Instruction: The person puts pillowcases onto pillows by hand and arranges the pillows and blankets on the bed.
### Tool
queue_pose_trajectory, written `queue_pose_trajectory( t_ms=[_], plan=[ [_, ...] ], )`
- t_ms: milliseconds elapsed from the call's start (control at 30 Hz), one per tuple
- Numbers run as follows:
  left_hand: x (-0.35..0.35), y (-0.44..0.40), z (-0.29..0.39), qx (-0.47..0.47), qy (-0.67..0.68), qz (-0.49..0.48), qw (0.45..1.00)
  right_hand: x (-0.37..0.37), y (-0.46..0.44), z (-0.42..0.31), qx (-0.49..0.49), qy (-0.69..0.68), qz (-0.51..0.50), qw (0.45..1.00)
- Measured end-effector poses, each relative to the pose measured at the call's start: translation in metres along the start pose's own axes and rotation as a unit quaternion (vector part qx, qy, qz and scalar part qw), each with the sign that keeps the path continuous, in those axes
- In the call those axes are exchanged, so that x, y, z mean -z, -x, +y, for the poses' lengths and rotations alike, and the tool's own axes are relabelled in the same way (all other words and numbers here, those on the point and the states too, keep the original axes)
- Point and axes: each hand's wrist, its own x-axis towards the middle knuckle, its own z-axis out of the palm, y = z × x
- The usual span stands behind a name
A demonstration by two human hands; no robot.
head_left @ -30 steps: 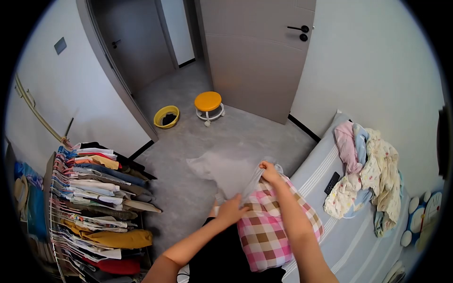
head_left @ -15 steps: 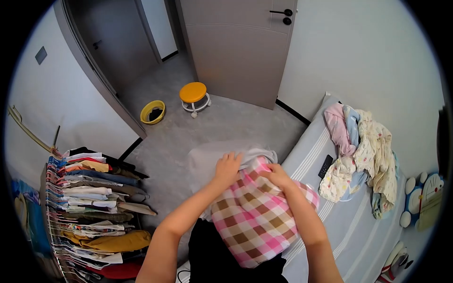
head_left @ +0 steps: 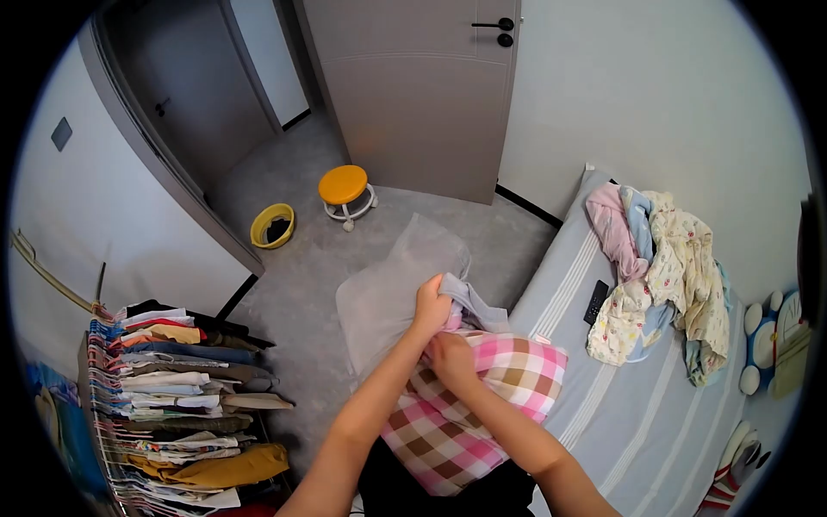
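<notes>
A puffy pink, brown and white checked cloth bundle (head_left: 508,370), pillow-like in shape, rests against my lap. My left hand (head_left: 432,303) is closed on the gathered end of the bundle, where light grey-blue fabric (head_left: 479,308) sticks out past the fingers. Just below it, my right hand (head_left: 451,358) is wrapped round the bunched checked cloth, its fingertips partly hidden. A translucent whitish sheet (head_left: 379,297), like thin plastic, hangs out beyond my left hand above the floor.
At right is a bed (head_left: 568,414) with rumpled clothes (head_left: 672,258) and a black remote (head_left: 595,302). A rack of hung clothes (head_left: 185,388) stands at left. Ahead are an orange-topped stool (head_left: 343,186), a yellow basin (head_left: 273,227) and an open door (head_left: 413,95).
My hands have drawn together at the bundle's far end, the right hand moving left. The checked cloth is now bunched between them, and the translucent sheet spreads farther forward.
</notes>
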Motion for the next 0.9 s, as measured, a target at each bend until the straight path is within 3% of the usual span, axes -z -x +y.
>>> queue_pose_trajectory(
  t_ms=[33,100,133,167,233,267,367,467,567,667,733,800,900],
  plan=[
    [0.002,0.01,0.007,0.055,0.077,-0.014,0.995,0.008,0.003,0.007,0.002,-0.01,0.002,1.0],
    [-0.003,0.022,0.004,0.078,0.216,-0.013,0.973,0.028,-0.003,0.02,-0.215,-0.165,0.111,0.956],
    [-0.007,0.029,0.001,0.091,0.284,-0.012,0.954,0.036,-0.012,0.032,-0.162,-0.042,0.164,0.972],
    [-0.013,0.038,-0.002,0.035,0.238,-0.035,0.97,0.041,-0.02,0.045,-0.104,0.081,0.214,0.968],
    [-0.023,0.053,-0.004,-0.082,0.138,-0.079,0.984,0.036,-0.025,0.075,-0.116,0.066,0.152,0.979],
    [-0.025,0.06,-0.003,-0.093,0.106,-0.11,0.984,0.03,-0.03,0.088,-0.12,0.057,0.123,0.983],
    [-0.028,0.072,0.002,-0.114,0.032,-0.168,0.979,0.027,-0.048,0.098,-0.04,-0.108,0.139,0.984],
    [-0.017,0.065,-0.012,-0.125,-0.058,-0.162,0.977,0.022,-0.042,0.119,-0.132,-0.167,0.028,0.977],
    [-0.004,0.062,0.007,-0.145,-0.318,-0.077,0.934,0.01,-0.046,0.134,-0.273,-0.469,0.053,0.838],
    [-0.004,0.046,-0.016,-0.114,-0.346,0.029,0.931,0.001,-0.053,0.127,-0.348,-0.441,-0.023,0.827],
    [-0.003,0.038,-0.031,-0.085,-0.364,0.037,0.927,0.003,-0.052,0.122,-0.238,-0.315,-0.128,0.91],
    [0.003,0.025,-0.052,-0.066,-0.396,0.057,0.914,0.014,-0.048,0.103,-0.088,-0.185,-0.202,0.958],
    [0.033,0.001,-0.079,-0.053,-0.446,0.089,0.889,0.06,-0.047,0.054,0.056,-0.053,-0.332,0.94]
  ],
)
